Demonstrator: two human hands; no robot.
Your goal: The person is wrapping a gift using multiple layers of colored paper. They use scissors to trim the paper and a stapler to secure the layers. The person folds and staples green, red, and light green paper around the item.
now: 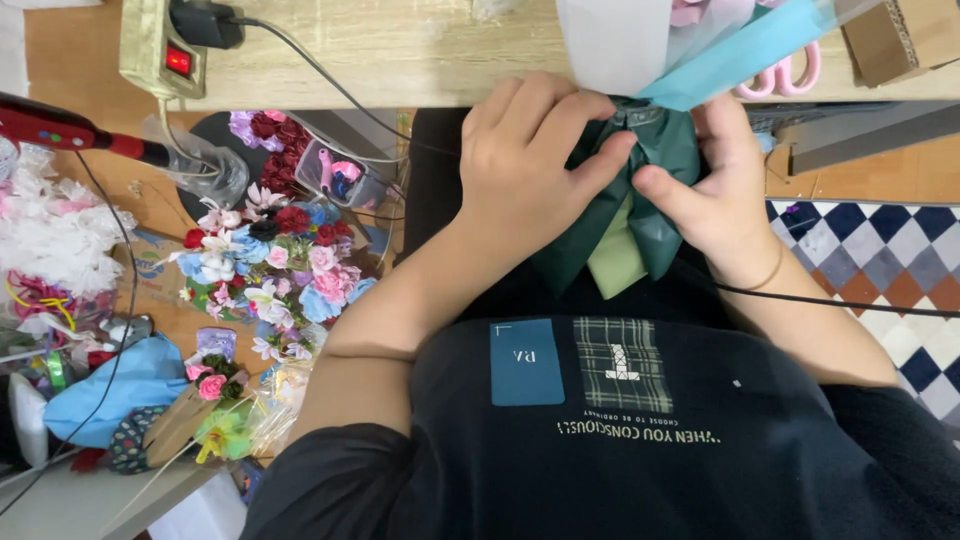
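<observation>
Two hands, left hand point(520, 165) and right hand point(715, 190), are pinched on a dark green paper wrap point(655, 215), its folds gathered between the fingertips point(615, 150).

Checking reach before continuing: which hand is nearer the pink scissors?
Right. The right hand is just below the pink scissors; the left hand is farther off, across the green bundle.
</observation>
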